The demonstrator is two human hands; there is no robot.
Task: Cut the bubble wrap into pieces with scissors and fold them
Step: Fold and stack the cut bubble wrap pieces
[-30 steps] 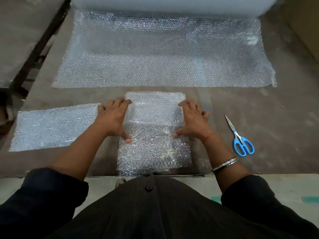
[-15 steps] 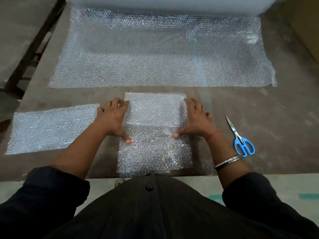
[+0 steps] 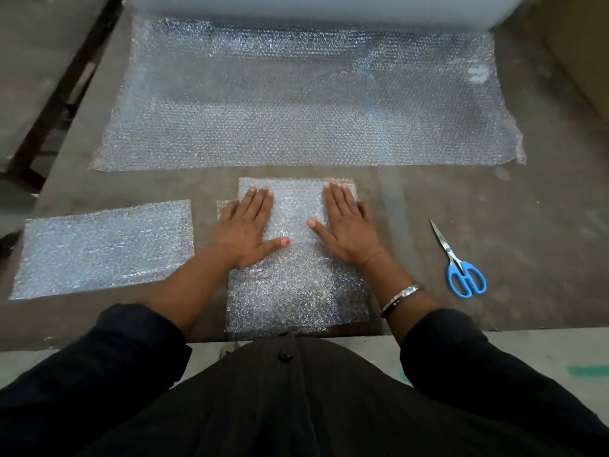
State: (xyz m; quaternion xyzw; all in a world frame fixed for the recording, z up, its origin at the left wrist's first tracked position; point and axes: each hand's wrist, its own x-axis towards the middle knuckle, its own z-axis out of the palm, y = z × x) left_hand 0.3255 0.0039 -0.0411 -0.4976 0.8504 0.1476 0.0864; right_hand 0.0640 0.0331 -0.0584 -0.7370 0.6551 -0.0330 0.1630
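A folded piece of bubble wrap [image 3: 296,288] lies on the table right in front of me. My left hand [image 3: 245,227] and my right hand [image 3: 346,225] press flat on its far half, fingers straight, a palm's width apart. A second cut piece [image 3: 102,249] lies flat to the left. Blue-handled scissors [image 3: 461,268] lie shut on the table to the right, blades pointing away. A wide sheet [image 3: 303,103] unrolled from the bubble wrap roll [image 3: 313,6] spreads across the far side.
The brown table [image 3: 494,209] ends at its near edge by my body. A dark frame [image 3: 62,107] and a gap run along the table's left side. A cardboard surface [image 3: 580,44] stands at the far right.
Both hands slid inward from the piece's side edges onto its top, and now lie flat closer together. The scissors and other pieces stayed put.
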